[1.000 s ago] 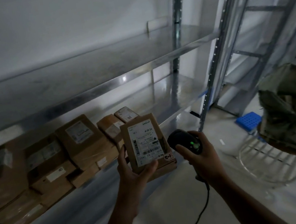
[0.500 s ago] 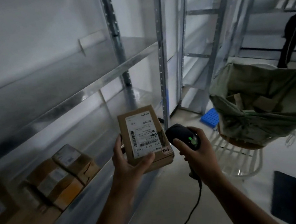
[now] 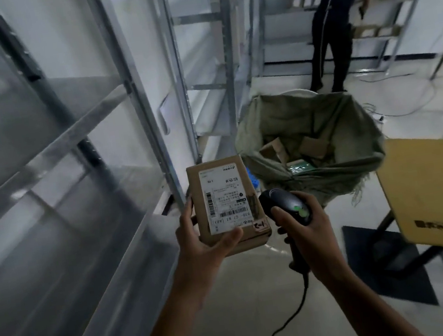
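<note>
My left hand [image 3: 206,245] grips a small brown cardboard parcel [image 3: 227,204] from below, thumb over its near edge, its white shipping label facing up. Just to its right, my right hand [image 3: 307,229] grips a black corded barcode scanner [image 3: 285,205] with a green light on top; its head sits close beside the parcel. The cable [image 3: 289,321] trails down toward the floor. Behind both hands stands a green sack [image 3: 310,137], open at the top, with several cardboard parcels inside.
Bare metal shelves [image 3: 51,170] run along the left. A large cardboard box [image 3: 436,193] stands at the right on a dark frame. A person in dark clothes [image 3: 342,20] works at a far shelving unit holding parcels. Cables lie on the pale floor [image 3: 247,293].
The view has swung right: the shelf parcels have left the frame, and the sack, the large box and the far person have come in. Both hands hold parcel and scanner as before.
</note>
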Demonstrator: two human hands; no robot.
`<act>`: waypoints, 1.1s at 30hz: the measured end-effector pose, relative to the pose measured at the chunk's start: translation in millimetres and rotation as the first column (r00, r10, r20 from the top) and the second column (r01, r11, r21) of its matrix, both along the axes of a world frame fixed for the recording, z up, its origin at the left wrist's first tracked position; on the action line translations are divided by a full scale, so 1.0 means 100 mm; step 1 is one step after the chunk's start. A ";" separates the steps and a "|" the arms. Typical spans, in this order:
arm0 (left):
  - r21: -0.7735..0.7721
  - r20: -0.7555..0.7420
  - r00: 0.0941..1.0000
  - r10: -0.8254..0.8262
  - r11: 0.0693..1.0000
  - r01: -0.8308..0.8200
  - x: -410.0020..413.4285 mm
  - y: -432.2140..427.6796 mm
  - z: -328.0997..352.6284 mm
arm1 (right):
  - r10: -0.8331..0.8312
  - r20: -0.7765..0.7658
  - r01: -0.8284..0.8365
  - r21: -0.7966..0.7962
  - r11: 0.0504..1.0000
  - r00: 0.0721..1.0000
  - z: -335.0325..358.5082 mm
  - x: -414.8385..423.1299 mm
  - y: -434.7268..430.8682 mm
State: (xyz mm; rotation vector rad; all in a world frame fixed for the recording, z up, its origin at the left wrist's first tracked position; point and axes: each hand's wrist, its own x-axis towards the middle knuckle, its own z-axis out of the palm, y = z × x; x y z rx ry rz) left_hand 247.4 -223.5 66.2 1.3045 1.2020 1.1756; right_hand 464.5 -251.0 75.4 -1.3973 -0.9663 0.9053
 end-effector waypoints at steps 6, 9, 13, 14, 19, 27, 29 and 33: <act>0.007 0.085 0.979 -0.188 0.982 0.188 0.28 0.88 -0.06 | -0.167 0.040 0.166 0.042 0.985 0.985 0.04 0.19 0.55; -0.018 0.125 0.954 -0.271 0.961 0.275 0.37 1.32 -0.05 | -0.226 0.076 0.224 0.038 0.974 0.971 0.13 0.25 0.83; 0.004 0.155 0.917 -0.367 0.929 0.371 0.49 1.89 0.03 | -0.310 0.119 0.306 0.056 0.950 0.943 0.27 0.30 1.19; 0.005 0.160 0.905 -0.395 0.917 0.399 0.53 2.02 0.04 | -0.328 0.133 0.323 0.057 0.945 0.935 0.28 0.31 1.27; -0.032 0.195 0.861 -0.470 0.874 0.485 0.77 2.48 0.01 | -0.408 0.173 0.403 0.067 0.913 0.897 0.30 0.45 1.54; -0.076 0.243 0.803 -0.544 0.814 0.575 1.39 2.90 -0.12 | -0.562 0.147 0.559 0.067 0.827 0.814 0.15 1.03 1.75; -0.087 0.219 0.804 -0.553 0.809 0.581 1.52 2.97 -0.15 | -0.558 0.139 0.556 0.058 0.829 0.818 0.10 1.14 1.83; -0.098 0.150 0.804 -0.576 0.800 0.591 1.95 3.21 -0.20 | -0.577 0.128 0.576 0.045 0.816 0.807 -0.02 1.55 2.04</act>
